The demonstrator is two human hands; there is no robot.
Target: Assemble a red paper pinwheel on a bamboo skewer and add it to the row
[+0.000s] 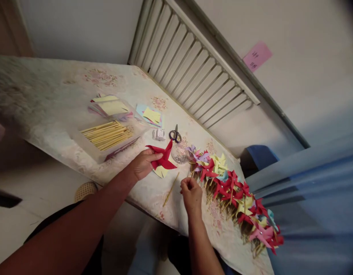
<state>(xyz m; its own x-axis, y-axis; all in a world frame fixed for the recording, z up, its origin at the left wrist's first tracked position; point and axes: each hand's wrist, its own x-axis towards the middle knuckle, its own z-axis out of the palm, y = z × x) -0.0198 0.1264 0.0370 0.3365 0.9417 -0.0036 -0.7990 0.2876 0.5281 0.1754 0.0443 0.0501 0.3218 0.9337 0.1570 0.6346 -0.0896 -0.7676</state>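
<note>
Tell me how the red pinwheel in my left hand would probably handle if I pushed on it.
The red pinwheel is probably very light, since it looks like thin folded sheet pinched in your left hand. Its blades would likely bend or crease easily, as their tips stick out unsupported. The free side may swing away, being held near one side only.

Writing [255, 54] on pink note [261, 50] illegibly small; anything in right hand [192, 194] unclear; blue curtain [316, 198] cropped rightward
</note>
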